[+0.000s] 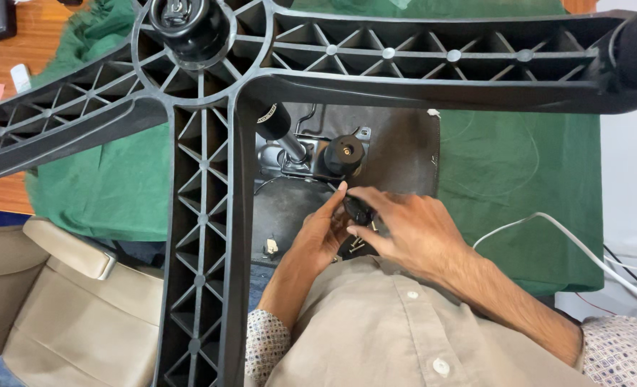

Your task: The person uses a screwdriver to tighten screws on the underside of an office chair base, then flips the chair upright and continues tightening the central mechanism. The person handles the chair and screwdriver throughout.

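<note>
Both hands are brought together over the underside of an upturned office chair seat. A small black part is pinched between them: the left hand is curled around it from about 8 o'clock, with a fingertip raised toward 12 o'clock, and the right hand is closed on it from about 3 o'clock, thumb and forefinger at its edge. What kind of part it is cannot be told, since most of it is covered by the fingers. A few small screws are seen just below the hands, at 6 o'clock from the part.

At 12 o'clock from the part, close by, a round black knob is mounted on the metal seat mechanism. At 11 o'clock a black cylinder with a metal rod is angled down into that mechanism.

Across the upper and left portions of the view a black plastic star base with ribbed arms is spread, one arm running toward 6 o'clock, another toward 3 o'clock. Its central hub is seen at 11 o'clock, far from the hands.

Under the seat a green cloth is laid. A white cable is trailed over it at 3 o'clock. A beige cushioned chair is placed at 8 o'clock, and a wooden tabletop is visible at 10 o'clock. A beige shirt fills the bottom edge.
</note>
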